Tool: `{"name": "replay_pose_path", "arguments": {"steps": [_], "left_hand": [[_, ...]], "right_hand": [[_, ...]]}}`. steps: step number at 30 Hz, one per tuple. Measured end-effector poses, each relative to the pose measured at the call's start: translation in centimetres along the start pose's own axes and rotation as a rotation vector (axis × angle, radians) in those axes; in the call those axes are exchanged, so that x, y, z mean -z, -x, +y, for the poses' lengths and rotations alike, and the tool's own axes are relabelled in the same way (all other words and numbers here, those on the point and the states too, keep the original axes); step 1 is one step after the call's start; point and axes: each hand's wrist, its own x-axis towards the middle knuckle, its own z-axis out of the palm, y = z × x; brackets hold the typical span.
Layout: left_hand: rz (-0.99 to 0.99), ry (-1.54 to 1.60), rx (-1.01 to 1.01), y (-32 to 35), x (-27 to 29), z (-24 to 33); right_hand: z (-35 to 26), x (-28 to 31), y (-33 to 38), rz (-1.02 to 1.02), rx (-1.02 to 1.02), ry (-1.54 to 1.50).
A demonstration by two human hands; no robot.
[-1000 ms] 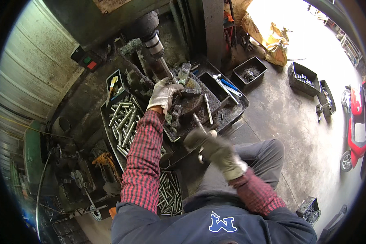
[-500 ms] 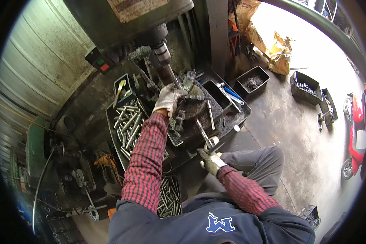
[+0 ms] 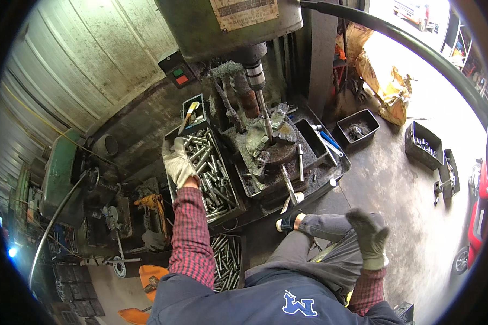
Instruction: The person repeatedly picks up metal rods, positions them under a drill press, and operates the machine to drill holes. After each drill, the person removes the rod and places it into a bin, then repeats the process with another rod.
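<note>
My left hand [image 3: 179, 165], in a pale work glove, is over the left edge of a tray [image 3: 171, 187] full of short metal pins [image 3: 214, 179]. Its fingers are apart, with nothing visible in them. My right hand [image 3: 367, 238], in a dark glove with a light cuff, is raised above my right thigh, thumb apart from the fingers and nothing in it. To the right of the tray stands a drill press [image 3: 238, 32]; its long bit [image 3: 263, 111] reaches down to a chip-covered clamping fixture [image 3: 257, 141]. A metal bar handle [image 3: 288, 181] sticks out toward me from the fixture.
A brush [image 3: 188, 116] lies in a small box behind the pins. Wrenches [image 3: 331, 143] and a metal rod [image 3: 301, 162] lie on the machine's right side. A second pin bin [image 3: 226, 260] is low near my lap. Black bins [image 3: 358, 127] stand on the floor to the right.
My left hand has left the fixture below the bit and moved left to the pin tray. My right hand has let go of the bar handle and moved right. The view has shifted.
</note>
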Motion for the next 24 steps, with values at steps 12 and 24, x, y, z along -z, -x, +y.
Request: {"name": "replay_pose_path", "arguments": {"steps": [12,24], "left_hand": [[-0.456,-0.864,-0.367,-11.2,-3.0,3.0],[-0.469,-0.885,-0.328,-9.1,-2.1,4.6]], "right_hand": [[-3.5,5.2,7.2,0.321,0.146,-0.027],[-3.6,6.2,9.4,0.376,0.176,0.061]]}}
